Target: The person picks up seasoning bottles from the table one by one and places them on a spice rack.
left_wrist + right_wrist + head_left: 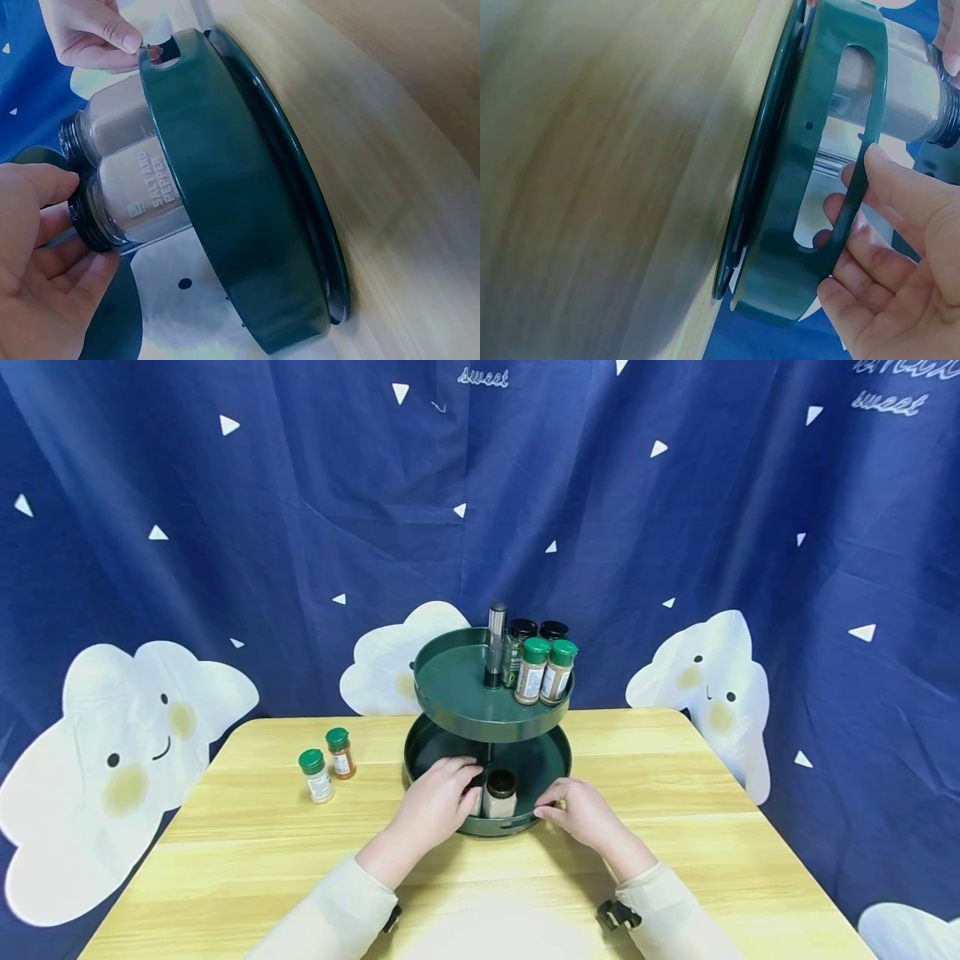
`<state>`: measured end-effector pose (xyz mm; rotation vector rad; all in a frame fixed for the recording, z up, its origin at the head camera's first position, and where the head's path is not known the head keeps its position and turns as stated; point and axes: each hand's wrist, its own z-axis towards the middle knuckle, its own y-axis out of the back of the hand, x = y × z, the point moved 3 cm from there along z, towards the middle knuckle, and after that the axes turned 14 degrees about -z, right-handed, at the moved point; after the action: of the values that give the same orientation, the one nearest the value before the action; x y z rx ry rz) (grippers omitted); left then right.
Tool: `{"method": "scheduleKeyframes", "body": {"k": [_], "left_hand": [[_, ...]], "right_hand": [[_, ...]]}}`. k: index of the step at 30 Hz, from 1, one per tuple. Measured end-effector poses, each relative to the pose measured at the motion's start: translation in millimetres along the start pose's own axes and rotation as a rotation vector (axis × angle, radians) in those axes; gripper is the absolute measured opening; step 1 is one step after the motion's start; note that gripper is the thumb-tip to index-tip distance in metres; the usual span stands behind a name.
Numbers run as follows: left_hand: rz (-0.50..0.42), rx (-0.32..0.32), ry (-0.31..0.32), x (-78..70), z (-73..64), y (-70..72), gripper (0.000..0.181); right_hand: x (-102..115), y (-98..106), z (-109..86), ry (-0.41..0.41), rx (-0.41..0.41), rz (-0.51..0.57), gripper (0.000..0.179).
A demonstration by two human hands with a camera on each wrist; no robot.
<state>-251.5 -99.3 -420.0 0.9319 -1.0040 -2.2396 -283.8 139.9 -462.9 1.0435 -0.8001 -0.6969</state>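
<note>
A two-tier dark green turntable organizer stands on the table. In its lower tray two glass jars with black lids sit side by side near the front rim. My left hand grips the lid of the left jar, which has "salt and pepper" lettering on its glass. Right beside it is the other jar, filled with pale powder. My right hand pinches the rim of the lower tray at its handle slot, with the thumb outside and fingertips showing through the slot in the right wrist view.
On the upper tray, at the right, stand two green-capped spice bottles and two black-lidded jars around the centre post. Two more green-capped shakers stand on the wooden table at the left. A blue curtain hangs behind.
</note>
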Motion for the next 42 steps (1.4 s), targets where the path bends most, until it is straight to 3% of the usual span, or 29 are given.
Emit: {"method": "scheduleKeyframes", "body": {"k": [10,26,33,42], "left_hand": [[-0.017,-0.032,-0.02,1.3,-5.5,3.5,0.024],[0.0,-0.03,0.032,7.3,-14.2,12.7,0.023],[0.008,-0.06,0.005,12.3,-17.2,16.7,0.022],[0.003,-0.097,0.023,19.4,-22.5,22.9,0.02]], "right_hand": [[-0.7,-0.1,0.3,-0.002,0.012,-0.008,0.004],[-1.9,-0.3,1.5,-0.008,0.009,0.004,0.005],[-2.3,0.8,1.8,-0.012,0.014,0.013,0.004],[-1.5,2.4,1.4,-0.004,0.021,0.014,0.005]]}}
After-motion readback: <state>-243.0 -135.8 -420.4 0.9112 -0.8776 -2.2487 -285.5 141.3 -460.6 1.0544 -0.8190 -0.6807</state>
